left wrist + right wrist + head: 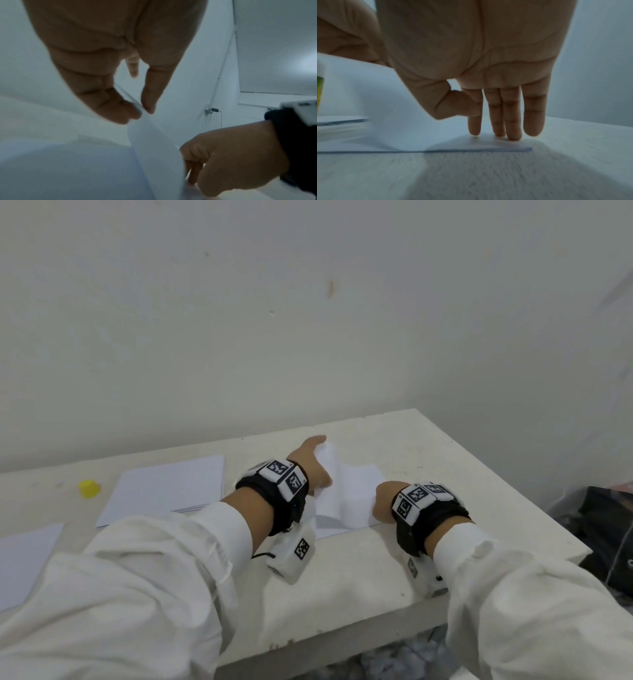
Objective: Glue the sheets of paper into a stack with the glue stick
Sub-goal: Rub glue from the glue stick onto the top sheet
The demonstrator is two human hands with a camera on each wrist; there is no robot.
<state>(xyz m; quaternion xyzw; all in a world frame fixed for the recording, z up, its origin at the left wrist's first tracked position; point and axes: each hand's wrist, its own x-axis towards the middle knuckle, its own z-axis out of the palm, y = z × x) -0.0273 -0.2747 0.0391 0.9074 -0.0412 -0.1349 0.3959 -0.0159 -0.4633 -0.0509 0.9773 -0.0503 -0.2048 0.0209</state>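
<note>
Sleeves [144,577], hands, lifted sheet [334,487].

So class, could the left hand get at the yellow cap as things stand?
Probably not at once: the left hand pinches the lifted sheet. Nothing blocks the way over the paper pile to the yellow cap.

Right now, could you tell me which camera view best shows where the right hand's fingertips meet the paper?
The right wrist view: the right hand presses straight fingertips onto the sheet. The head view shows only the hand's back; the left wrist view shows blurred knuckles.
</note>
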